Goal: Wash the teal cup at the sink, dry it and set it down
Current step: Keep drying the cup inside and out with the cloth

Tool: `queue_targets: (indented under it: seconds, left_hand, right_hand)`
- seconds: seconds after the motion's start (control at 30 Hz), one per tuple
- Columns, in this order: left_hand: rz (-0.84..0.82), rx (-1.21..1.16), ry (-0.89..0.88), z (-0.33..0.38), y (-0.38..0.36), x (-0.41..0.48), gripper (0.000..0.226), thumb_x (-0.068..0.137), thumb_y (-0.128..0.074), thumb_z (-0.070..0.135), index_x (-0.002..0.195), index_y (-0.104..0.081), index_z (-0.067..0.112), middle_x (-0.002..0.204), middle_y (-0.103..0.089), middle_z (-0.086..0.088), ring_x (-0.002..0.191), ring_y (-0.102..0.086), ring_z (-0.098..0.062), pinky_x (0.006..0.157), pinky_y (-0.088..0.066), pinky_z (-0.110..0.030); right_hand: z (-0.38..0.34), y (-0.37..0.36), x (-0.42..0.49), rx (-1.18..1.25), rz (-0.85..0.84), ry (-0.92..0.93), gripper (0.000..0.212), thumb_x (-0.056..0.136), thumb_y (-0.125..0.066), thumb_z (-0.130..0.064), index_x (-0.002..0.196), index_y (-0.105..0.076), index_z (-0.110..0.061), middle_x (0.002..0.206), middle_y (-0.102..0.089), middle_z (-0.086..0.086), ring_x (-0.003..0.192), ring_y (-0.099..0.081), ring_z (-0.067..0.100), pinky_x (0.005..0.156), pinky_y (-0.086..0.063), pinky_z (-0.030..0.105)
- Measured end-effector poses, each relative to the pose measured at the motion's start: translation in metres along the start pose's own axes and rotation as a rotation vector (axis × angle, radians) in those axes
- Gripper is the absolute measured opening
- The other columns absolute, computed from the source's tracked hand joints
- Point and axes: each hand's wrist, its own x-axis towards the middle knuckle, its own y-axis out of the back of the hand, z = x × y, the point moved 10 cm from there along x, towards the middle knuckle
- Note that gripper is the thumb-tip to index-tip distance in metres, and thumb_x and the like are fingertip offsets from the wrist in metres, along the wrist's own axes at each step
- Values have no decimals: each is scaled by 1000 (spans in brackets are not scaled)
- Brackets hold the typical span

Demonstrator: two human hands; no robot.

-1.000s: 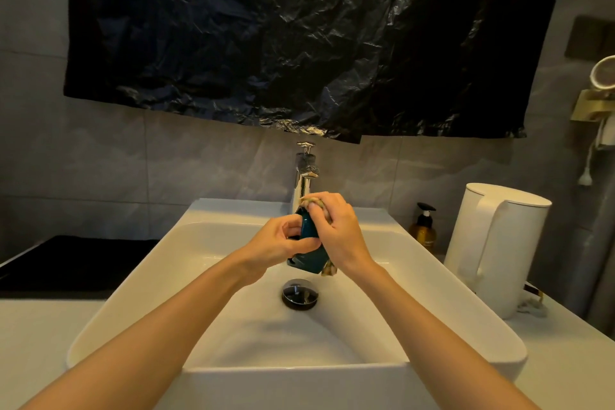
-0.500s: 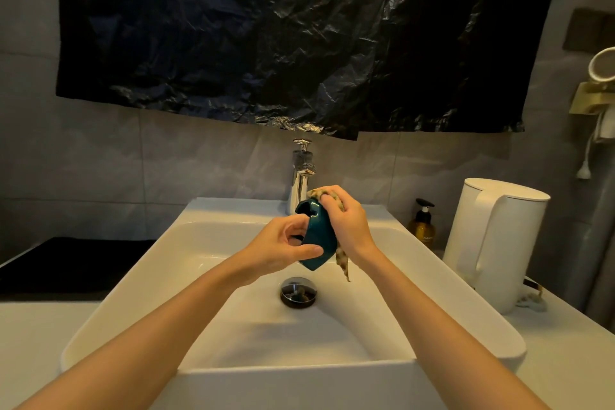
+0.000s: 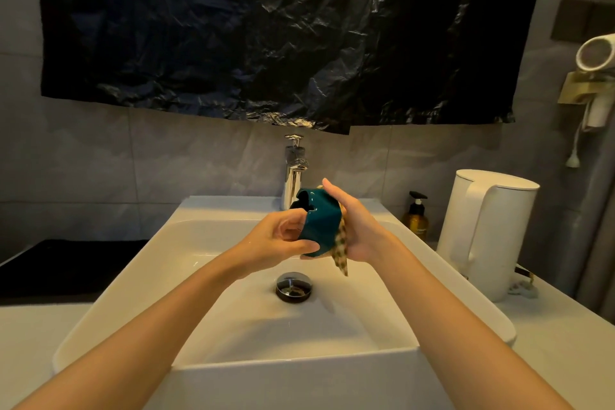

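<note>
The teal cup (image 3: 320,225) is tipped on its side above the white sink basin (image 3: 213,243), its mouth turned toward the chrome tap (image 3: 294,173). My left hand (image 3: 283,241) grips the cup from the left and underneath, thumb near the rim. My right hand (image 3: 354,226) presses a checkered cloth (image 3: 341,251) flat against the cup's right side. A corner of the cloth hangs down below the cup. No water is visibly running from the tap.
The drain plug (image 3: 294,286) sits in the basin's middle. A white kettle (image 3: 486,230) and an amber pump bottle (image 3: 416,218) stand on the counter at right. A black mat (image 3: 66,263) lies left of the sink. A hair dryer (image 3: 595,53) hangs on the right wall.
The cup has been lifted a little and turned so its side faces me. My right hand slid with the cloth along the cup's right side, and more cloth hangs below.
</note>
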Motion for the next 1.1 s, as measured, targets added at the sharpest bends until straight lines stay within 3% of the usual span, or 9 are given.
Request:
queue_targets:
  seconds: [0.17, 0.23, 0.47, 0.67, 0.73, 0.83, 0.93, 1.0, 1.1]
  left_hand:
    - [15, -13, 61, -7, 3, 5, 34, 82, -68, 8, 112, -59, 22, 98, -70, 13, 90, -67, -1, 69, -52, -13]
    - [35, -31, 94, -11, 6, 7, 37, 81, -70, 11, 116, -60, 19, 102, -70, 8, 95, -68, -8, 76, -55, -18]
    - [141, -230, 140, -17, 21, 10, 29, 84, -65, 17, 112, -59, 15, 109, -68, -5, 101, -66, -20, 83, -56, -30]
    - [136, -264, 145, -18, 23, 11, 34, 84, -64, 17, 117, -56, 16, 107, -69, -3, 97, -67, -17, 73, -57, -22]
    - [146, -251, 132, -19, 25, 11, 35, 84, -65, 17, 118, -56, 15, 107, -69, -3, 98, -67, -18, 74, -56, -23]
    - [159, -207, 110, -22, 30, 10, 35, 83, -66, 16, 117, -59, 11, 106, -70, -7, 100, -66, -21, 86, -55, -32]
    - [143, -152, 104, -22, 28, 9, 30, 82, -68, 18, 111, -61, 18, 101, -71, -3, 97, -67, -17, 84, -54, -28]
    - [108, -145, 112, -22, 23, 10, 25, 82, -68, 21, 107, -62, 23, 100, -71, 3, 95, -67, -12, 76, -54, -20]
    - [49, -133, 137, -22, 15, 9, 25, 84, -66, 21, 108, -59, 25, 103, -69, 7, 98, -64, -9, 70, -52, -15]
  right_hand:
    - [2, 0, 4, 20, 67, 49, 53, 81, -58, -59, 116, -58, -19, 106, -67, 9, 99, -63, 25, 87, -53, 39]
    - [-2, 0, 5, 20, 93, 103, 51, 85, -56, -56, 121, -53, -19, 109, -64, 9, 99, -61, 23, 84, -53, 37]
    - [-29, -8, -1, -196, 176, 443, 43, 91, -57, -40, 124, -33, -32, 118, -54, 1, 97, -60, 17, 64, -55, 21]
    - [-33, -15, 2, -347, 147, 509, 29, 95, -49, -43, 120, -38, -34, 116, -54, -1, 103, -59, 18, 76, -57, 24]
    - [-47, -15, -8, -420, 203, 714, 18, 98, -45, -40, 113, -48, -32, 116, -54, 3, 106, -58, 20, 81, -56, 28]
    - [-55, -42, -35, -855, 254, 1130, 25, 96, -44, -36, 104, -65, -26, 116, -55, -3, 113, -48, 12, 98, -39, 22]
    - [-52, -49, -30, -975, 299, 1114, 29, 97, -42, -36, 104, -68, -23, 115, -56, -7, 109, -47, 8, 92, -37, 15]
    - [-59, -40, -28, -863, 363, 1072, 26, 96, -41, -36, 97, -66, -25, 106, -59, -7, 101, -53, 10, 87, -44, 20]
    - [-59, -14, -11, -611, 346, 818, 20, 99, -42, -33, 88, -59, -29, 94, -61, -3, 90, -59, 15, 78, -52, 29]
